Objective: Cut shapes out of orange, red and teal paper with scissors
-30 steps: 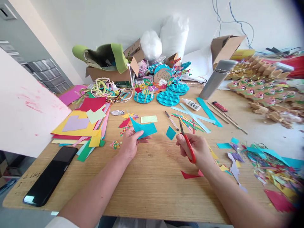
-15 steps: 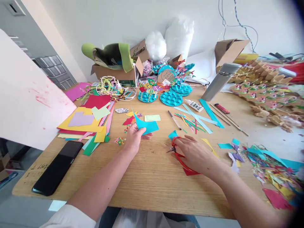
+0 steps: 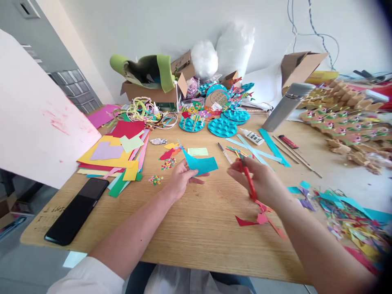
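My left hand (image 3: 181, 179) pinches a blue piece of paper (image 3: 202, 164) by its lower left edge, just above the table. In my right hand (image 3: 260, 176) are red-handled scissors (image 3: 249, 179), held raised and turned up on edge; the blades are hard to make out. Red and pink paper scraps (image 3: 261, 218) lie on the wood below that hand. A pale green slip (image 3: 197, 152) rests behind the blue paper. Left of it sit small cut paper pieces (image 3: 168, 164) in several colours.
A stack of coloured paper (image 3: 104, 161) and a black phone (image 3: 76, 212) lie at the left. Behind are a pen (image 3: 225, 152), a glue bottle (image 3: 252, 136) and a grey flask (image 3: 286, 108). Many paper scraps (image 3: 349, 220) cover the right side.
My right hand has lifted and turned the scissors upward, and red scraps show beneath it. The blue scrap beside the scissors is no longer seen. My left hand has shifted slightly right with the blue paper.
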The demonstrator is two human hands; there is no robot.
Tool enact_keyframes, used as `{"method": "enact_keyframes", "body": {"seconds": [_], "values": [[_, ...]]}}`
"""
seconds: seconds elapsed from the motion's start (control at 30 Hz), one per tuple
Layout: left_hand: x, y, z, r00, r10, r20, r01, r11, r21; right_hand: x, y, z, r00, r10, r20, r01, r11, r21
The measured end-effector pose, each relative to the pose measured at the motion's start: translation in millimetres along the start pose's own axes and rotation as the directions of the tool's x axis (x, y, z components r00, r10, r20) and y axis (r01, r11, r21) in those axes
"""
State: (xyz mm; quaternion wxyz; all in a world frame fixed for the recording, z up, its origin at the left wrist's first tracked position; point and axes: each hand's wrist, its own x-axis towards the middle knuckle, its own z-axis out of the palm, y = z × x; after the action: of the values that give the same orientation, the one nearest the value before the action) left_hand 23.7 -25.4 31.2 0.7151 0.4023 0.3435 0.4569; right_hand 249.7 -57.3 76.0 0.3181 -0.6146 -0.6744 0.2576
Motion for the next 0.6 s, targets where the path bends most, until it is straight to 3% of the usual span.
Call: {"method": "enact_keyframes", "body": {"seconds": [0.13,0.27,0.6], "values": [[-0.4,-0.8,-0.9,0.999,-0.016,0.031,0.016,1.0,-0.004,16.3,-7.2,30.6,0.997,0.063,0.038,-0.072,0.951,0.3],[0.5,-4.1,-2.2,0.998,-0.039,0.058,0.038,0.999,0.01,14.0,0.6,42.6,0.996,0.085,0.027,-0.087,0.874,0.478],[1.2,-6.4,-5.8,0.997,-0.067,0.035,0.063,0.993,0.1,-1.0,2.4,51.2,0.99,0.045,-0.137,0.026,0.876,0.482]]}}
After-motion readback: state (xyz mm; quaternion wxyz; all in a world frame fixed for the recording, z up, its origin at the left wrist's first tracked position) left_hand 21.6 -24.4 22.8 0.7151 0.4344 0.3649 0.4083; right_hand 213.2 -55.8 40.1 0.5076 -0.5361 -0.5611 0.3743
